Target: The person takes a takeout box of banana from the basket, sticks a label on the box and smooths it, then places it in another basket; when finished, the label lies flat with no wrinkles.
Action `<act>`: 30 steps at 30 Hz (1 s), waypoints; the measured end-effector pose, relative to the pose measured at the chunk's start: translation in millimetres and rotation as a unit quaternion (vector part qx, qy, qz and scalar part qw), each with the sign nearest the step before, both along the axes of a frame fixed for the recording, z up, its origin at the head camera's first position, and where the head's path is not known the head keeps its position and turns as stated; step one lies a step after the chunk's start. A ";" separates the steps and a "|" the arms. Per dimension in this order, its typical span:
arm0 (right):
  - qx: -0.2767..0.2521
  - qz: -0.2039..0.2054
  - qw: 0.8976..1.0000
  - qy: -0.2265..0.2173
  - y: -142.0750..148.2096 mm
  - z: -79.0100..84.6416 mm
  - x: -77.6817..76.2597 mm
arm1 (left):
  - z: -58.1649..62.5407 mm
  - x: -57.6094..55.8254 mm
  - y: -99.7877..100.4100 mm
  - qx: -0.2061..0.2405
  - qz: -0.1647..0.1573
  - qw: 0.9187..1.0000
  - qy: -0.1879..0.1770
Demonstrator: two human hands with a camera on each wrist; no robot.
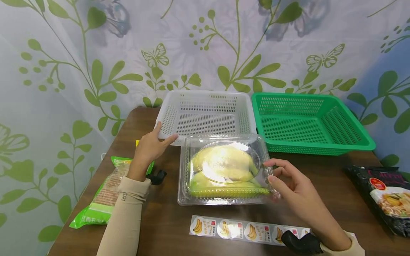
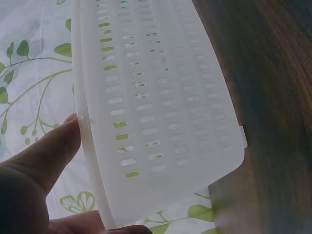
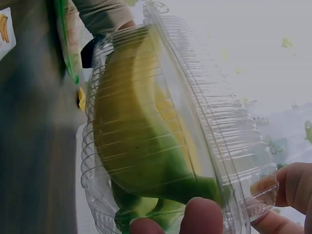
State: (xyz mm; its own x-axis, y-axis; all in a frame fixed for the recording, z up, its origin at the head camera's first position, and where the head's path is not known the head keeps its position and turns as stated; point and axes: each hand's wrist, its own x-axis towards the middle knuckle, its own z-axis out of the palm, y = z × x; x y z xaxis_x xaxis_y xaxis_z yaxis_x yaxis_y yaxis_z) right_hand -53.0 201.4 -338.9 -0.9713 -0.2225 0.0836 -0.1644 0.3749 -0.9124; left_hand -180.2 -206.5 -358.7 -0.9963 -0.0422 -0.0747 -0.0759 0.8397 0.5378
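Note:
Yellow-green bananas (image 1: 224, 165) lie inside a clear plastic clamshell box (image 1: 184, 192), whose lid is down over them. My right hand (image 1: 296, 186) grips the box at its right edge; the right wrist view shows fingertips (image 3: 202, 214) on the ribbed side and more fingers by the lid rim. The box's far edge overlaps the front of a white plastic basket (image 1: 205, 128) in the head view. At that basket's front left corner, my left hand (image 1: 152, 147) holds the rim, with the thumb along the front and a finger on the left side.
Beside the white basket stands a green basket (image 1: 314, 124). A strip of banana stickers (image 1: 237, 229) lies in front of the box. A green-and-clear food packet (image 1: 105, 199) is under the left forearm; a black noodle packet (image 1: 384, 199) lies at right. A patterned curtain hangs behind.

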 end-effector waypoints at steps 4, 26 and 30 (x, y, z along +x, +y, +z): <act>-0.006 -0.007 1.000 -0.021 1.0 -10.0 6.2 | 1.2 1.1 -1.0 0.007 -0.004 1.000 -0.001; -0.043 -0.061 0.992 -0.103 8.0 -46.4 14.8 | -1.2 -1.3 -1.1 0.013 -0.009 1.000 0.001; -0.035 -0.071 0.992 -0.098 9.2 -51.6 13.7 | -1.2 -0.4 -1.7 0.015 -0.010 1.000 0.002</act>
